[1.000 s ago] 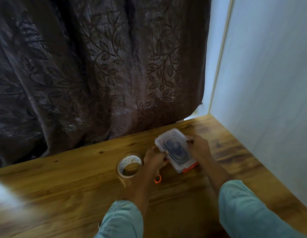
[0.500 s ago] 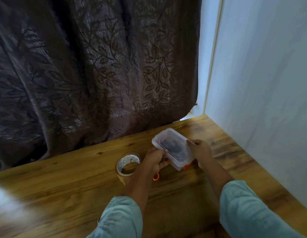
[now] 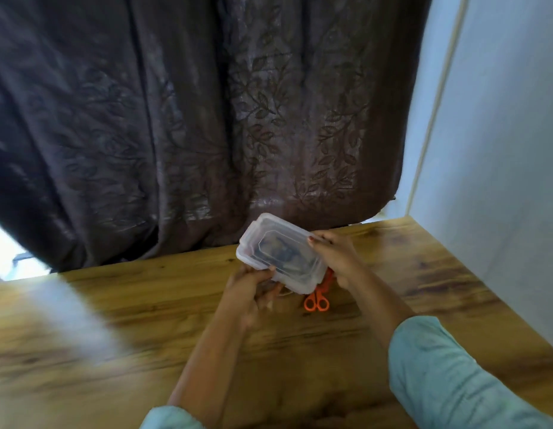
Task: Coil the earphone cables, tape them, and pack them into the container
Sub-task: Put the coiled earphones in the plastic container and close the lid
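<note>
At the frame's centre, both hands hold the lidded clear container (image 3: pixel 281 253) tilted above the wooden table (image 3: pixel 145 320). The left hand (image 3: pixel 253 286) curls its fingers around the near-left edge; the right hand (image 3: pixel 334 257) clasps the right side. Orange scissors (image 3: pixel 317 300) lie just beneath.

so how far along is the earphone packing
Nearly finished, it seems. Done: dark contents, likely the coiled cables, show blurrily inside the lidded clear container. In hand: left hand and right hand both grip the container above the table. Left: probably only setting it down; whether the lid is fully snapped, I cannot tell. The orange scissors lie beneath.
</note>
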